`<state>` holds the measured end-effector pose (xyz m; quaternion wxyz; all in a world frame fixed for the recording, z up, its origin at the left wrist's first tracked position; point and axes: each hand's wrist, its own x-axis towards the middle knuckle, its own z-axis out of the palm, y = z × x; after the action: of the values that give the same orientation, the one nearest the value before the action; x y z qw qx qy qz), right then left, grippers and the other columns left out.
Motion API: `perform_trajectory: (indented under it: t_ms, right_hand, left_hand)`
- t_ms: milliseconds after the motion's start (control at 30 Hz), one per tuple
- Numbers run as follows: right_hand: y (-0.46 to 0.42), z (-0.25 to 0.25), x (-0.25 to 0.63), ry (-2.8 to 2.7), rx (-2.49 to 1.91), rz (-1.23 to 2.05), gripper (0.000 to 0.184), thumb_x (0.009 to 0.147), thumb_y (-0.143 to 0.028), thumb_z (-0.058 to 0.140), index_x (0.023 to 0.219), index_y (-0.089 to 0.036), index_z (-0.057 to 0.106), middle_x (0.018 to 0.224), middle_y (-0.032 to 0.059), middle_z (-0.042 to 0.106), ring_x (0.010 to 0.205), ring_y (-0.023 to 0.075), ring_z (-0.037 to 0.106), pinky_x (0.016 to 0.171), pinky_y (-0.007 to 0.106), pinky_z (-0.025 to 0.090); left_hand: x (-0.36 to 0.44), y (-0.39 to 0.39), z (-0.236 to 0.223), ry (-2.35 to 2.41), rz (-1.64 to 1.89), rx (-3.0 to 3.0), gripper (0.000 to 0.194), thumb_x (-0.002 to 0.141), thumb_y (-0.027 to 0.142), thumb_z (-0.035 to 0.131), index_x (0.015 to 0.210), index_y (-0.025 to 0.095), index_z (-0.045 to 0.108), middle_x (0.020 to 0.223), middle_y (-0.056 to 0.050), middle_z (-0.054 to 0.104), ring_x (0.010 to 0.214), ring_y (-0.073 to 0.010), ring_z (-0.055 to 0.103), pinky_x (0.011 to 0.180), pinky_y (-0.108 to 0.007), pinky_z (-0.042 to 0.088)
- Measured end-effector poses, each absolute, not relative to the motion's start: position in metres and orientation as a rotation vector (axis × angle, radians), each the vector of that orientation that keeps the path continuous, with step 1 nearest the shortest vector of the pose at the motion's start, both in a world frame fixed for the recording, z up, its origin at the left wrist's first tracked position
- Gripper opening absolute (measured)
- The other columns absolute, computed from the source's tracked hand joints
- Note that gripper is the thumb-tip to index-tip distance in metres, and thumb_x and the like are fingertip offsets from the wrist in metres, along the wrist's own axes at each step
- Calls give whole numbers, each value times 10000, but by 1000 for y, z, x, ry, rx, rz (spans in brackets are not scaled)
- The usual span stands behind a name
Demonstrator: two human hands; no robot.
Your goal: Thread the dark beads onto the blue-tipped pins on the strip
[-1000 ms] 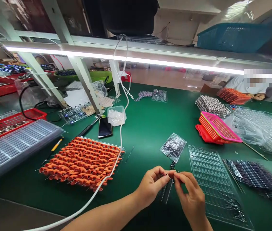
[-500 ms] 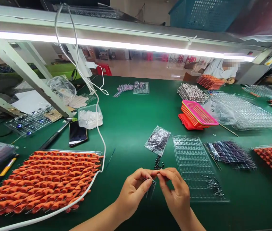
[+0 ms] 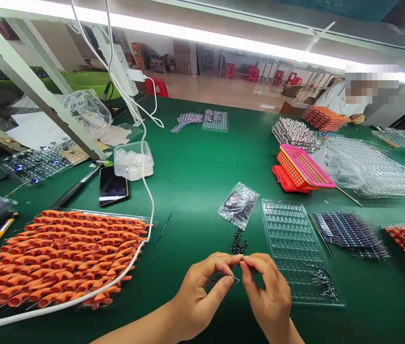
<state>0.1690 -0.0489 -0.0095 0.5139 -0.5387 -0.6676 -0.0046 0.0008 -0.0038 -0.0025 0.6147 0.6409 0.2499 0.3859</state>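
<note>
My left hand (image 3: 200,294) is closed, gripping a small dark strip of thin pieces (image 3: 236,280) that sticks out past the thumb. Its index fingertip meets the fingertips of my right hand (image 3: 270,286). Between the meeting fingertips is a tiny dark bead (image 3: 241,258), pinched by my right thumb and index finger. Just beyond them lies a loose pile of small black beads (image 3: 238,243), spilling from a clear bag of the same beads (image 3: 239,205). Right of my hands, a clear ribbed plastic tray (image 3: 284,224) holds a few thin dark wired pieces (image 3: 324,282) at its near end.
At left, orange curved parts (image 3: 59,258) lie in rows under a white cable (image 3: 123,277). A phone (image 3: 112,186) and a tub (image 3: 133,162) stand behind. To the right are a bundle of dark strips (image 3: 353,234) and a pink basket (image 3: 306,167). A person (image 3: 342,98) sits across.
The view has tilted and shifted slightly. The strip in my left hand now lies flatter, pointing right, where it hung downward before. Both hands stay together at the fingertips.
</note>
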Motion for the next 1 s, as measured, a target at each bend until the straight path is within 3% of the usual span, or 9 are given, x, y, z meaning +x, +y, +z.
perform_trajectory:
  t_ms: [533, 1000]
  right_hand:
    - [-48, -10, 168, -1601, -1348, 73, 174, 896, -59, 596, 1022, -178, 614, 844, 27, 652, 717, 120, 636, 633, 233, 545]
    - [-50, -16, 172, -1670, -1308, -82, 307, 862, -18, 635, 1120, -183, 613, 884, 50, 690, 788, 147, 683, 692, 277, 595]
  left_hand:
    - [1, -2, 2, 598, 934, 1611, 88, 928, 139, 537, 946, 179, 614, 1219, -139, 702, 1086, -213, 657, 941, -356, 525]
    - [1, -5, -1, 621, 897, 1588, 62, 940, 164, 550, 914, 176, 605, 1244, -147, 690, 1107, -219, 648, 965, -352, 502]
